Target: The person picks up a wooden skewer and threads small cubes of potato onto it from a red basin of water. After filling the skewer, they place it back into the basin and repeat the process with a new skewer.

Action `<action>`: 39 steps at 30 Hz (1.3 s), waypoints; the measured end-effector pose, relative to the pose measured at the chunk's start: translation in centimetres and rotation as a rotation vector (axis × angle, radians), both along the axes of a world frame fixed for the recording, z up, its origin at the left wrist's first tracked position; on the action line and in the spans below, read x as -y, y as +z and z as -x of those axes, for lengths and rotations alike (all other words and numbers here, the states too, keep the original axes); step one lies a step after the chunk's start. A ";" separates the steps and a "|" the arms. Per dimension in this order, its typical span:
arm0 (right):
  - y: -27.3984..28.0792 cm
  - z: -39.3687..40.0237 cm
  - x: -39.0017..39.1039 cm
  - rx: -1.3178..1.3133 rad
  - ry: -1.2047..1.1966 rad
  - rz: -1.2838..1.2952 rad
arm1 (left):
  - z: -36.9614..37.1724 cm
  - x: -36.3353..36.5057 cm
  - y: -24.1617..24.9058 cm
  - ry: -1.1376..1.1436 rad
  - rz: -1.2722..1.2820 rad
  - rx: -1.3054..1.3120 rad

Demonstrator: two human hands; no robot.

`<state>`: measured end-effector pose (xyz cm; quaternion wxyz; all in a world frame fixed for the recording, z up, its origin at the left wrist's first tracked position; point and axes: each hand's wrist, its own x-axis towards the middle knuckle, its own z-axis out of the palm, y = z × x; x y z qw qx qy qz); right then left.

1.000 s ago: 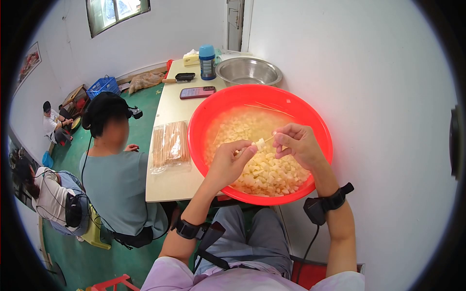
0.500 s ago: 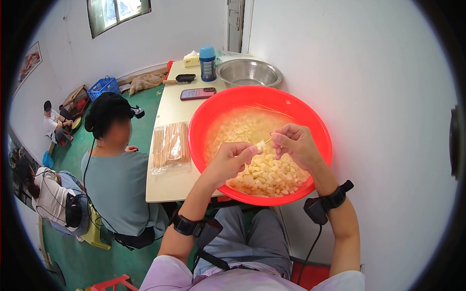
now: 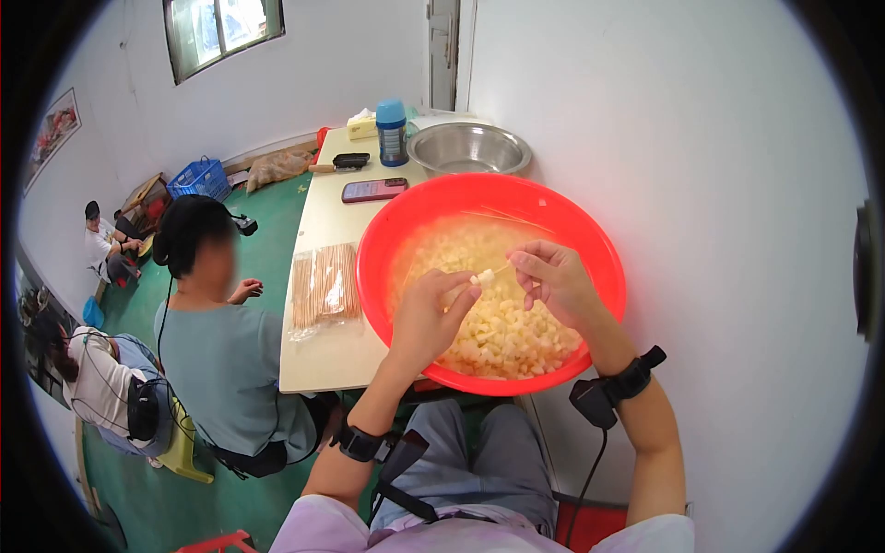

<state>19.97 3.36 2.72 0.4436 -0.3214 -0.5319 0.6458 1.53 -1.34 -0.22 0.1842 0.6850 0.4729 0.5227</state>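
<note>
Over a large red basin (image 3: 608, 276) my two hands are close together. Pale diced pieces (image 3: 516, 336) lie in cloudy liquid inside it. Between the thumb and fingers of my left hand (image 3: 431, 313) are small pale cubes (image 3: 483, 278). My right hand (image 3: 556, 276) pinches a thin wooden stick, whose far end meets the cubes. Some loose sticks (image 3: 502, 216) lie in the basin near its back edge. Left of the basin, a clear plastic pack of wooden sticks (image 3: 324, 286) rests on the table (image 3: 313, 364).
A steel bowl (image 3: 470, 147), blue bottle (image 3: 392, 134), phone (image 3: 374, 190), black-headed brush (image 3: 351, 160) and tissue pack (image 3: 362, 125) stand or lie behind. A person (image 3: 221, 341) sits at left, others beyond. A white wall (image 3: 719, 230) borders the right.
My left hand's fingers have shifted and more of the pale cubes shows at the stick's end. The seated person's hand at left has risen. The whole view has shifted slightly.
</note>
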 end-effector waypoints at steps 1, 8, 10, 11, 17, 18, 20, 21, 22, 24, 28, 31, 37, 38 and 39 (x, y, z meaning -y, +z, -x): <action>0.1 0.0 0.0 0.000 0.013 0.015 | 0.0 0.1 0.2 0.024 -0.004 -0.017; 0.0 -0.4 -0.1 -0.047 0.105 0.037 | 0.2 -0.5 -1.3 -0.101 0.059 0.146; -0.1 -0.5 -0.1 -0.060 0.133 0.031 | 0.4 0.1 -0.2 -0.171 0.292 0.201; 0.0 -0.6 -0.2 -0.066 0.154 0.022 | 0.4 0.0 -0.2 -0.190 0.288 0.216; 0.1 0.0 0.3 0.006 0.084 -0.047 | 0.5 -0.4 -0.6 -0.208 0.258 0.223; 0.1 0.1 0.4 0.031 0.056 -0.074 | 0.4 -0.5 -0.7 -0.200 0.253 0.217; -0.1 0.0 0.1 0.003 0.068 -0.051 | 0.4 -0.4 -0.6 -0.193 0.254 0.219; -0.2 0.0 0.0 -0.010 0.074 -0.038 | 0.3 -0.3 -0.5 -0.194 0.263 0.230; -0.2 0.0 0.0 -0.007 0.080 -0.039 | 0.3 -0.2 -0.3 -0.194 0.273 0.242; 0.0 0.0 0.0 0.002 0.093 -0.041 | 0.2 0.2 0.2 -0.135 0.267 0.189; -0.2 -0.2 -0.3 0.026 0.071 -0.031 | 0.0 -0.1 -0.7 -0.017 0.001 0.045; -0.1 0.2 0.1 0.051 -0.002 0.013 | 0.0 0.4 -0.1 0.024 0.052 -0.015; -0.4 -0.2 -0.1 0.011 0.028 0.033 | 0.1 0.4 -0.3 0.034 0.022 -0.054; -0.4 -0.2 -0.1 0.010 0.036 0.021 | 0.2 0.2 -0.6 -0.018 0.065 0.015; -0.4 -0.2 -0.1 0.008 0.043 0.009 | 0.3 -0.1 -0.9 -0.069 0.108 0.085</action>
